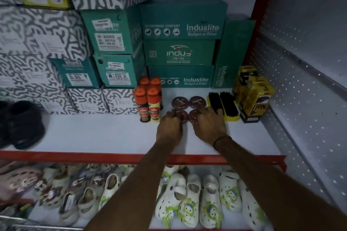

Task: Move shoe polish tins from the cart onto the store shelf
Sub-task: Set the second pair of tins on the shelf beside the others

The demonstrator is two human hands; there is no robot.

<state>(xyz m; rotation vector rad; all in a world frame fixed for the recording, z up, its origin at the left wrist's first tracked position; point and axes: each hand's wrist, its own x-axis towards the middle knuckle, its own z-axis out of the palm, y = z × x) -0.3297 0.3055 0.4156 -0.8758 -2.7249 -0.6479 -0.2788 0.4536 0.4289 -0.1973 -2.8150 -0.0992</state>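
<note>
Two dark red round polish tins lie flat on the white shelf [93, 133], one at the back left [180, 102] and one at the back right [197, 101], both lettered "Cherry". In front of them sit two more tins. My left hand [170, 127] grips the front left tin [183, 116] with its fingers curled over the rim. My right hand [209, 124] covers much of the front right tin [194, 117] and holds it. Both tins rest on the shelf surface. The cart is out of view.
Several orange-capped liquid polish bottles [149, 103] stand just left of the tins. Two shoe brushes [224, 105] and yellow boxes [255, 95] sit to the right. Green shoe boxes [182, 43] are stacked behind. Black shoes [20, 124] lie far left. White clogs [187, 199] fill the lower shelf.
</note>
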